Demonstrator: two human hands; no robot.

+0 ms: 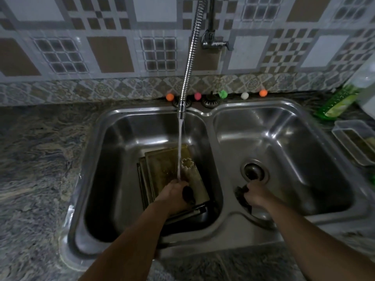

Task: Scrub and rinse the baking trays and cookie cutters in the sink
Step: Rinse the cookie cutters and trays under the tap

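Note:
Stacked greasy baking trays (162, 169) lie in the left basin of the steel double sink (205, 113). A pale flower-shaped cookie cutter (187, 164) stands on the top tray. Water runs from the flexible tap hose (181, 110) onto my left hand (175, 194), which is closed around a small dark object (187, 194) over the trays. My right hand (256, 194) sits in the right basin beside the drain (253, 172), gripping a dark scrubbing tool (242, 196). What the dark object in the left hand is I cannot make out.
Green dish-soap bottle (336, 102) and a clear plastic container (355, 142) sit on the counter at the right. Small coloured balls (170, 96) line the sink's back edge. Marbled stone counter (40, 149) spreads to the left; a tiled wall rises behind.

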